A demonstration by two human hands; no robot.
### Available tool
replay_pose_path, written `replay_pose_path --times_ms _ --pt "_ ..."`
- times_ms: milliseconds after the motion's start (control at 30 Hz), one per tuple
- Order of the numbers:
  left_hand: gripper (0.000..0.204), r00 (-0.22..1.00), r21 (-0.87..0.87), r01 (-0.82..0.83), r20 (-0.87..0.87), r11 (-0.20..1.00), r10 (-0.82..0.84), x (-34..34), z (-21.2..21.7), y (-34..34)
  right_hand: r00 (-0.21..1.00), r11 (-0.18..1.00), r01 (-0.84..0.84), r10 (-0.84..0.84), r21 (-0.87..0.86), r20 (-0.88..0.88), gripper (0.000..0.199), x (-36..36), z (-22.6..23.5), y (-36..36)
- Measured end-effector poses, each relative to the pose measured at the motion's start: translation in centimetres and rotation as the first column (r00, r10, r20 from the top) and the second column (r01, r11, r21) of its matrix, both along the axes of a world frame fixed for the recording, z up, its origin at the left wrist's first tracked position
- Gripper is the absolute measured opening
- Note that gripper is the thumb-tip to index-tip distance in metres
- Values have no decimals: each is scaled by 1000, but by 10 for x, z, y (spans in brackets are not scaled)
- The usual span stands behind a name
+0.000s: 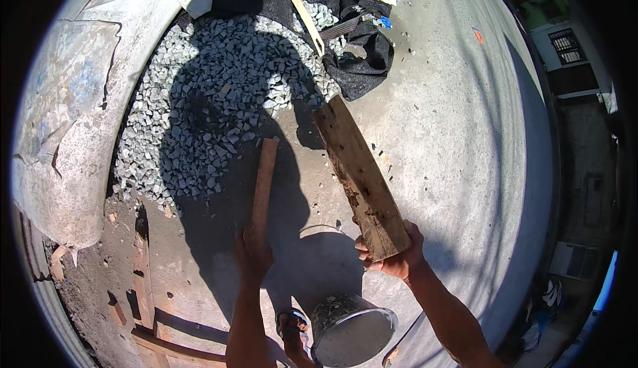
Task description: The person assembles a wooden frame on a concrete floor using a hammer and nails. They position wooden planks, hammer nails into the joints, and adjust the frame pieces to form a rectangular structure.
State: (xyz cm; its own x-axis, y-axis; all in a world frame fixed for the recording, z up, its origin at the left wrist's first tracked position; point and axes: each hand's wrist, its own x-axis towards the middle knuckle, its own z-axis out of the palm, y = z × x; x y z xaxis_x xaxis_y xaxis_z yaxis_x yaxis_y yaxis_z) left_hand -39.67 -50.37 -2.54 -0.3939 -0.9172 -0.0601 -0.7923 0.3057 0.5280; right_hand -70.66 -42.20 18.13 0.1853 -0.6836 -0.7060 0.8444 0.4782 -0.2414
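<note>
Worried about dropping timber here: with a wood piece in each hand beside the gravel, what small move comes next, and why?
Probably lower the wide plank first: the right hand grips only its near end, so it juts out unsupported, with a bucket below. The left hand holds a thinner strip.

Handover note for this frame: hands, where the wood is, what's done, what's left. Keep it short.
Left hand: gripping the near end of the narrow reddish plank, which points away toward the gravel pile.
Right hand: gripping the near end of the wide weathered board, raised and angled up to the left, far end near the gravel's edge.
Nearby: metal bucket on the concrete between the forearms, by a sandalled foot; more timber strips lower left.
Done: both pieces are in hand.
Left: neither is set down yet; where they go cannot be told from this view.
</note>
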Motion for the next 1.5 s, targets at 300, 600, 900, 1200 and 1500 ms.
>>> replay_pose_path --times_ms 300,600,900,1200,1500 --pt "67 564 963 263 -204 59 800 30 212 152 902 997 0 -33 76 430 109 112 126 236" --pt "59 -268 980 29 -180 195 946 150 382 436 677 742 -657 658 133 -330 56 217 189 411" --pt "45 -390 688 -682 -55 -248 919 378 459 871 -7 334 -601 906 726 -422 41 73 235 705" --pt "60 148 502 -731 777 -461 611 347 590 1259 -258 186 -632 865 753 -430 39 17 343 838" --pt "61 485 698 -626 698 -348 527 323 609 1360 134 657 -684 539 316 -832 45 74 349 925"
